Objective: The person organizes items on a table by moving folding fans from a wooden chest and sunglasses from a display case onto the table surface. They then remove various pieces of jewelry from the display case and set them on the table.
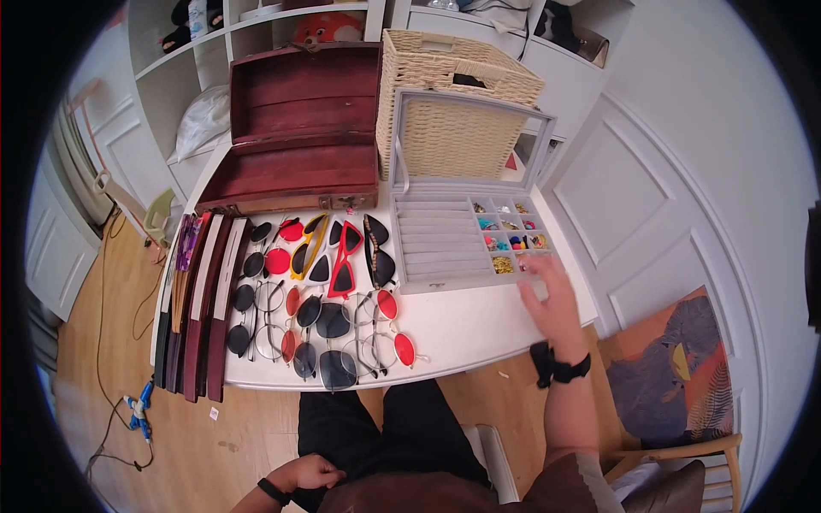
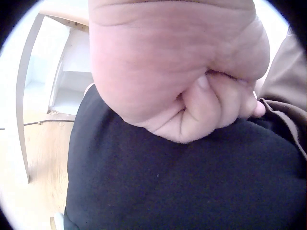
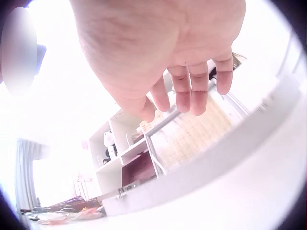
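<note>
My right hand (image 1: 551, 299) is over the front right corner of the grey jewelry box (image 1: 436, 285), its fingers reaching toward the small compartments. In the right wrist view those fingers (image 3: 198, 91) are spread, slightly bent, and hold nothing. The box's glass-topped lid (image 1: 479, 96) stands raised. Ring-slot rows (image 1: 436, 231) fill its left side; colourful small jewelry (image 1: 513, 226) and gold-coloured pieces (image 1: 503, 265) lie in compartments on the right. My left hand (image 1: 310, 472) rests on the dark-trousered thigh (image 2: 182, 177), fingers curled in toward the palm and nothing seen in them.
Many sunglasses (image 1: 339, 320) lie in rows on the white table (image 1: 479, 329). Folding fans (image 1: 201, 299) lie along its left edge. Behind are an open red wooden chest (image 1: 291, 171) and a woven basket (image 1: 428, 68). A wooden chair (image 1: 727, 453) stands at lower right.
</note>
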The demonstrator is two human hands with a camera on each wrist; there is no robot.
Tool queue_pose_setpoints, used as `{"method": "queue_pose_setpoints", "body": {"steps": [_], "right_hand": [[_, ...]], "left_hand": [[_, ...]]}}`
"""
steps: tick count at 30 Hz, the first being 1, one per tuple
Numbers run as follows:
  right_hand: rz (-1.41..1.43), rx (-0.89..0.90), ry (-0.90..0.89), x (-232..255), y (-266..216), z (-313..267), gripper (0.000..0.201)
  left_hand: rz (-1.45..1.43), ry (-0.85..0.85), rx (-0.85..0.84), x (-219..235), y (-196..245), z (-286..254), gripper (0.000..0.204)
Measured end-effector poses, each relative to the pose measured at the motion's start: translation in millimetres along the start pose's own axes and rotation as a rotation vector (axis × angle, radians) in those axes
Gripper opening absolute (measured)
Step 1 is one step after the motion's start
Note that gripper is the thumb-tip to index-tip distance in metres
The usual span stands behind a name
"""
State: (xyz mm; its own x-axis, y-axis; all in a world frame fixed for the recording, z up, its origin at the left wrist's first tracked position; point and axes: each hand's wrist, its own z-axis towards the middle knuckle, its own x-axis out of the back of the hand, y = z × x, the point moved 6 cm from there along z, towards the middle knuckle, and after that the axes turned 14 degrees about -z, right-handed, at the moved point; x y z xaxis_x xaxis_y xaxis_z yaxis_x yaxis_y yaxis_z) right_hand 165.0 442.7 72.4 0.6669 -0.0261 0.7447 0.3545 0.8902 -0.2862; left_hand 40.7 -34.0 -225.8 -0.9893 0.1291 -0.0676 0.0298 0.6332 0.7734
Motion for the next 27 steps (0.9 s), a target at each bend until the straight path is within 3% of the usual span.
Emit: {"method": "queue_pose_setpoints", "body": {"steps": [4, 7, 9, 11, 13, 19, 27], "right_hand": [[-0.067, 0.072, 0.008, 4, 8, 76, 0.021], [-0.062, 0.081, -0.075, -30, 27, 119, 0.019], [-0.188, 0.050, -0.302, -74, 49, 134, 0.021], [-0.223, 0.077, -0.325, -93, 55, 141, 0.025], [-0.206, -0.001, -0.482, -116, 64, 140, 0.027], [-0.217, 0.051, -0.582, -124, 73, 137, 0.032], [-0.218, -0.021, -0.653, -126, 70, 133, 0.032]], "left_hand": [[-0.022, 0.012, 0.059, 3, 3, -2, 0.044], [-0.097, 0.036, 0.010, 5, -4, 2, 0.044], [-0.135, 0.000, 0.143, 3, -2, 1, 0.045], [-0.110, -0.006, 0.142, 4, -2, 1, 0.051], [-0.159, 0.015, 0.161, 3, -1, -1, 0.046], [-0.082, -0.030, 0.155, 5, 6, 8, 0.053], [-0.065, -0.101, 0.180, 7, 6, 15, 0.049]]}}
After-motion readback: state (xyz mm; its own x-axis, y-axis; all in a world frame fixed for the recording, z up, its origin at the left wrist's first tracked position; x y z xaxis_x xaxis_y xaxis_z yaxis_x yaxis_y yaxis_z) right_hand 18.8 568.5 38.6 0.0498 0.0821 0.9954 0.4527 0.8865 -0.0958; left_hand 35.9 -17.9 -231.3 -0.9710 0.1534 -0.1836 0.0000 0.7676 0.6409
